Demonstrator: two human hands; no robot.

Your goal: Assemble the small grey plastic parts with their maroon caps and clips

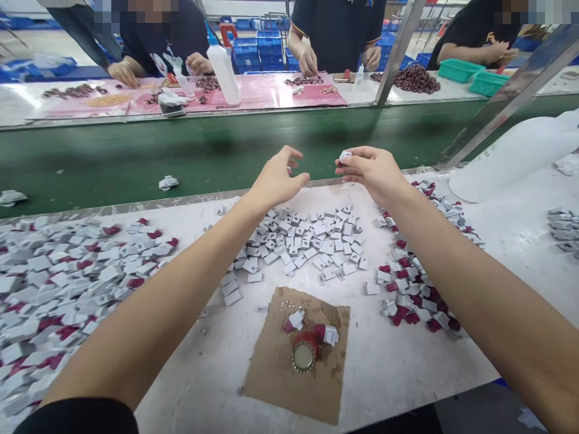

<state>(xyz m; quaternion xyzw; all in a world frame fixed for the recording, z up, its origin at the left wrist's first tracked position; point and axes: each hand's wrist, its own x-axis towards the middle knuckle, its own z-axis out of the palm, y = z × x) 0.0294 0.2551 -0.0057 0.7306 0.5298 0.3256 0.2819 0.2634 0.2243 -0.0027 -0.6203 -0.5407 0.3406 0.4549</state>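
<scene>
My right hand (375,172) is raised at the far edge of the table, pinching a small white-and-dark-red plastic piece (345,155) between thumb and fingers. Across from it, my left hand (279,178) hovers with thumb and fingers apart and curved; a tiny pale spot shows by its fingers, too small to name. Beneath both hands spreads a pile of small white plastic blocks (312,235). Closer to me, a piece of brown cardboard (271,367) carries a red bottle cap (304,352) with a pale inside. Two white-and-dark-red pieces (326,333) lie beside the cap.
White and dark red pieces form a large heap (90,271) on the left and a smaller pile (418,289) on the right. A white bottle (511,154) lies at the right. Beyond the green conveyor belt (203,144), several people work at another table.
</scene>
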